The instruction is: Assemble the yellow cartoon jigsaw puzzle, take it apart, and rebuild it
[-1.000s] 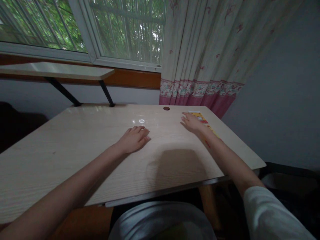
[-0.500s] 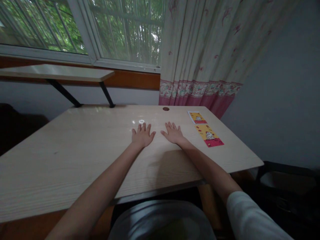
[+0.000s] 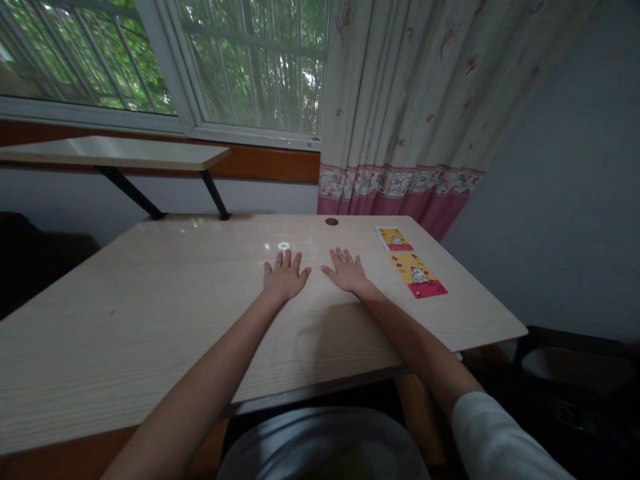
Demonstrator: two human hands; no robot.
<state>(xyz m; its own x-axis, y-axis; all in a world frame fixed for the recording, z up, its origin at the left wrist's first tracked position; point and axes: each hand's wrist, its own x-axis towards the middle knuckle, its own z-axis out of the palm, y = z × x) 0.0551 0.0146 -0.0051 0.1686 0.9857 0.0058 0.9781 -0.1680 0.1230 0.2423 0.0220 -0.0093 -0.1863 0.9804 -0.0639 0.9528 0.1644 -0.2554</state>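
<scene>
Palm down on the pale wooden desk [image 3: 175,287], my left hand [image 3: 286,276] has its fingers spread and holds nothing. My right hand [image 3: 345,270] lies flat a short way to its right, fingers also apart and nothing in them. To the right of that hand, apart from it, is a yellow and red printed card [image 3: 419,274] with a white cartoon figure. Just behind this card lies a smaller piece with a similar print and a white edge [image 3: 394,239].
A round cable hole [image 3: 331,222] is near the desk's back edge. At the back left a raised shelf [image 3: 150,152] stands on black brackets. A floral curtain [image 3: 400,120] hangs beside the window [image 3: 250,67]. A dark chair [image 3: 575,347] is at the right.
The whole scene sits slightly lower in the picture, as the camera has tilted up a little. Both hands stay flat in the same places on the desk.
</scene>
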